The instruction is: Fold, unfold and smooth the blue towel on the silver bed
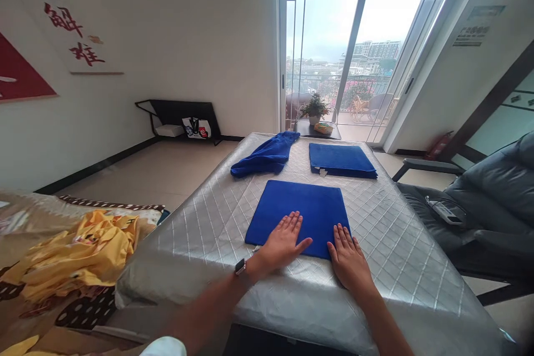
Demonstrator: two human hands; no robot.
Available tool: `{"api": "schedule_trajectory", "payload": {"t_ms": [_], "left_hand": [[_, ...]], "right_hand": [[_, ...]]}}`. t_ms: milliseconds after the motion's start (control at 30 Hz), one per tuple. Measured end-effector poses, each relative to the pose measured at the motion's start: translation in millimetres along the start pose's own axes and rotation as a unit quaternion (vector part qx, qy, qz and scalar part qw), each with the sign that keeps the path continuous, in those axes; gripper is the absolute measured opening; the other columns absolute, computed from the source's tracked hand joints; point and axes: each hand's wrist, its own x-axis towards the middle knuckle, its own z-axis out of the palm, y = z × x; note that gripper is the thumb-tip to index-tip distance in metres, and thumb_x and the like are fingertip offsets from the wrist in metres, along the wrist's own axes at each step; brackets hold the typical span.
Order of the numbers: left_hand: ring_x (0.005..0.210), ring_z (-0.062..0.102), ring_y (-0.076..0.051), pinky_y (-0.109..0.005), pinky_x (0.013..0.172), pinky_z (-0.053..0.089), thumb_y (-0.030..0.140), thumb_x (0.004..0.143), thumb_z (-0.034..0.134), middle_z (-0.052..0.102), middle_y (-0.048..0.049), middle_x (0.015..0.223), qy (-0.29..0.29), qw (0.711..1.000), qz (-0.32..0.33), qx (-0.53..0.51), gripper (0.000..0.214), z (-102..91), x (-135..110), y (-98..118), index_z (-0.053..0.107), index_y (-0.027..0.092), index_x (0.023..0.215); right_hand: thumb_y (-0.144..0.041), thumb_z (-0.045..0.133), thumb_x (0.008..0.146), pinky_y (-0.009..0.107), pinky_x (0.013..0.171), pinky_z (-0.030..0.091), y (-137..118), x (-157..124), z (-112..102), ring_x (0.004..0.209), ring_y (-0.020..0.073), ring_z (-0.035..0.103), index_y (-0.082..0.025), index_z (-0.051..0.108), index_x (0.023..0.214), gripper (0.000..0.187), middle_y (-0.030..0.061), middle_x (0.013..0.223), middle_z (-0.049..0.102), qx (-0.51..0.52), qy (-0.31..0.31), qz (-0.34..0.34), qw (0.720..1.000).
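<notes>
Head view: left hand (283, 243) and right hand (349, 260) rest on blue towel (301, 204), fingers outstretched.

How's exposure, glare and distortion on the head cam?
Head view: sky behind the glass door nearly blown out, room evenly lit; its frames lean and bow from the wide lens; silver cover shows soft sheen, no hard glare; left hand, right hand and near blue towel sharp, only faint shadows under them.
</notes>
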Motion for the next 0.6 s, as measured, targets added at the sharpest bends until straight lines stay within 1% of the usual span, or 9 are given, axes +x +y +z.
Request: {"api": "schedule_trajectory", "payload": {"t_ms": [67, 133, 200, 233, 300, 400, 533, 600], "left_hand": [[0.156, 0.014, -0.023, -0.041, 0.127, 0.016, 0.066, 0.103, 0.014, 0.020, -0.0139, 0.167, -0.008, 0.998, 0.062, -0.019, 0.082, 6.5, 14.6, 28.8, 0.026, 0.009, 0.160], [0.156, 0.011, -0.021, -0.039, 0.128, 0.012, 0.065, 0.103, 0.014, 0.019, -0.0132, 0.167, -0.014, 0.994, 0.104, -0.035, 0.081, 11.6, 24.7, 50.3, 0.024, 0.009, 0.160], [0.156, 0.010, -0.020, -0.039, 0.128, 0.011, 0.065, 0.103, 0.013, 0.017, -0.0124, 0.168, -0.019, 0.991, 0.124, -0.046, 0.080, 14.7, 28.5, 59.9, 0.021, 0.010, 0.161], [0.157, 0.009, -0.020, -0.039, 0.128, 0.010, 0.064, 0.104, 0.012, 0.017, -0.0119, 0.168, -0.020, 0.991, 0.127, -0.048, 0.079, 15.4, 28.0, 59.7, 0.020, 0.011, 0.161], [0.157, 0.009, -0.020, -0.039, 0.128, 0.010, 0.065, 0.104, 0.013, 0.016, -0.0108, 0.168, -0.022, 0.991, 0.121, -0.044, 0.079, 15.4, 23.0, 50.5, 0.018, 0.013, 0.162], [0.157, 0.009, -0.021, -0.040, 0.128, 0.011, 0.065, 0.104, 0.015, 0.015, -0.0087, 0.168, -0.027, 0.995, 0.089, -0.024, 0.077, 11.1, 7.7, 20.5, 0.016, 0.016, 0.163], [0.156, 0.014, -0.022, -0.043, 0.127, 0.014, 0.064, 0.104, 0.018, 0.018, -0.0049, 0.168, -0.028, 1.000, 0.002, 0.010, 0.071, 1.2, -21.7, -27.1, 0.017, 0.022, 0.163], [0.156, 0.015, -0.024, -0.044, 0.127, 0.016, 0.064, 0.104, 0.018, 0.019, -0.0055, 0.168, -0.025, 0.998, -0.050, 0.023, 0.072, -1.8, -36.8, -45.0, 0.018, 0.022, 0.162]], "right_hand": [[-0.038, 0.021, 0.105, 0.043, 0.126, 0.015, 1.3, -0.7, 0.6, 0.156, 0.0210, 0.014, -0.010, 0.024, 0.161, 0.063, 0.0084, 0.168, 0.018, 0.000, 0.011, -0.007, 1.000], [-0.036, 0.022, 0.105, 0.044, 0.126, 0.016, 2.1, -1.9, 0.6, 0.156, 0.0219, 0.015, -0.011, 0.028, 0.160, 0.062, 0.0093, 0.168, 0.019, -0.005, 0.020, -0.011, 1.000], [-0.036, 0.023, 0.104, 0.045, 0.125, 0.017, 2.0, -2.8, -0.4, 0.156, 0.0227, 0.015, -0.013, 0.030, 0.160, 0.060, 0.0091, 0.168, 0.019, -0.010, 0.018, -0.012, 1.000], [-0.036, 0.023, 0.104, 0.046, 0.125, 0.017, 1.6, -3.0, -1.2, 0.156, 0.0229, 0.015, -0.014, 0.029, 0.160, 0.060, 0.0088, 0.168, 0.019, -0.012, 0.015, -0.010, 1.000], [-0.036, 0.024, 0.105, 0.046, 0.125, 0.016, 0.3, -3.0, -3.0, 0.156, 0.0227, 0.014, -0.014, 0.028, 0.161, 0.060, 0.0081, 0.168, 0.018, -0.012, 0.010, -0.006, 1.000], [-0.036, 0.023, 0.105, 0.045, 0.126, 0.014, -1.8, -2.6, -4.8, 0.156, 0.0220, 0.014, -0.014, 0.024, 0.161, 0.061, 0.0076, 0.168, 0.016, -0.007, 0.006, 0.005, 1.000], [-0.036, 0.021, 0.105, 0.044, 0.126, 0.011, -2.0, -2.7, -3.9, 0.156, 0.0214, 0.013, -0.014, 0.023, 0.162, 0.061, 0.0067, 0.169, 0.014, -0.007, 0.002, 0.008, 1.000], [-0.036, 0.020, 0.104, 0.044, 0.127, 0.010, -0.8, -2.8, -1.7, 0.156, 0.0211, 0.012, -0.015, 0.023, 0.162, 0.061, 0.0065, 0.169, 0.014, -0.006, 0.006, 0.005, 1.000]]}}
